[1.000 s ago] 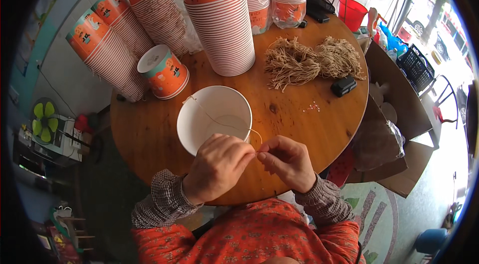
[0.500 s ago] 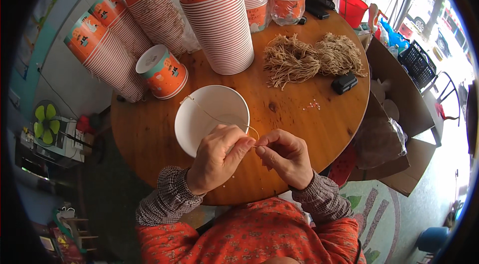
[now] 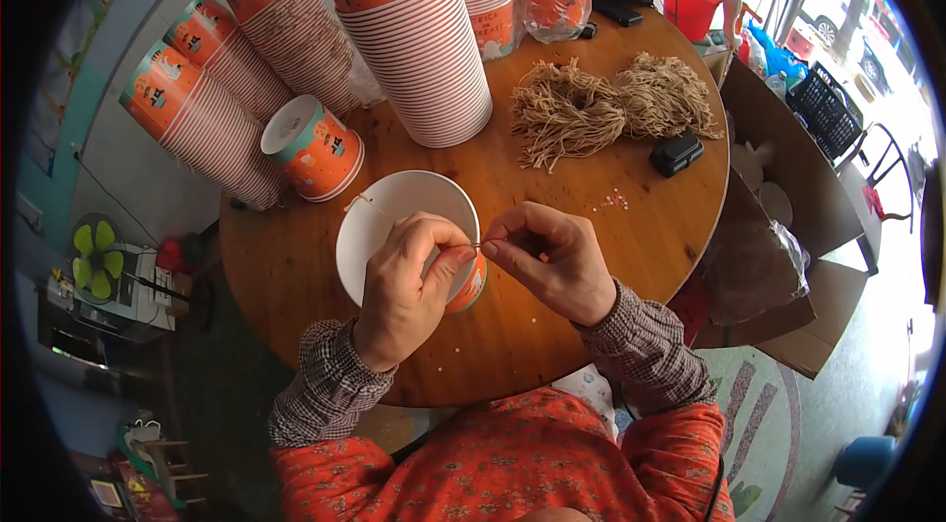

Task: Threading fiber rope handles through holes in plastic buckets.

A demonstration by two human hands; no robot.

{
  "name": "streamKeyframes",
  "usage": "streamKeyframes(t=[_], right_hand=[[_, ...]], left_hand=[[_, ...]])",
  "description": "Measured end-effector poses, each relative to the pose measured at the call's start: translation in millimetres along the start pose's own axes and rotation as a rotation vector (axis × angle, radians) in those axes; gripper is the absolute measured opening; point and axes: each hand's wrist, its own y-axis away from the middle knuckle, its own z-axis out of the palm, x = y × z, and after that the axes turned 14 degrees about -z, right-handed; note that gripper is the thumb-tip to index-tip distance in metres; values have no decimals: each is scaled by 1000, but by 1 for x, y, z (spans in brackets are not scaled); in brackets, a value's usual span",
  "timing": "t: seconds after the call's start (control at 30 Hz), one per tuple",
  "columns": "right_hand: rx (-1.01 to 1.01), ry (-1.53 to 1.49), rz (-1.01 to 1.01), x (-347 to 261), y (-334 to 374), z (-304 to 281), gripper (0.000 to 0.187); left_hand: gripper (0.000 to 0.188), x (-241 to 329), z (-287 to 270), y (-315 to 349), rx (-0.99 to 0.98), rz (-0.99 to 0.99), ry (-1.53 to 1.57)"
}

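Note:
A paper bucket (image 3: pixel 357 244), white inside and orange outside, sits tilted on the round wooden table (image 3: pixel 532 192) in front of me, its mouth facing up toward me. A thin tan cord (image 3: pixel 363 199) passes through its far-left rim and ends in a small knot. At the near right rim, my left hand (image 3: pixel 414 280) pinches the cord between thumb and forefinger. Thumb and forefinger of my right hand (image 3: pixel 554 261) also pinch it, tip to tip with the left. Only a bit of cord shows between the fingertips; my left hand covers part of the bucket.
A tall stack of orange buckets (image 3: pixel 424 69) stands behind, with more stacks (image 3: pixel 212 123) at far left. One short bucket (image 3: pixel 330 155) is beside them. Cord bundles (image 3: pixel 564 118), a black case (image 3: pixel 677 154) and tiny paper dots (image 3: pixel 617 199) lie right. A cardboard box (image 3: pixel 788 177) flanks the table.
Both hands have moved up and slightly left, over the bucket's right rim. The cord's arc across the bucket mouth no longer shows. My fingertips still pinch the cord.

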Motion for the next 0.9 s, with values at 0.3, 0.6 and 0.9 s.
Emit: streamKeyframes(t=[0.3, 0.6, 0.9], right_hand=[[-46, -38, 35, 9, -13, -5, 9], [723, 50, -368, 25, -56, -72, 9], [302, -90, -299, 85, -51, 52, 8]], left_hand=[[12, -11, 0, -7, 14, 34, -75], [23, -31, -21, 41, -132, 12, -432], [21, -86, -25, -3, 253, -264, 218]])
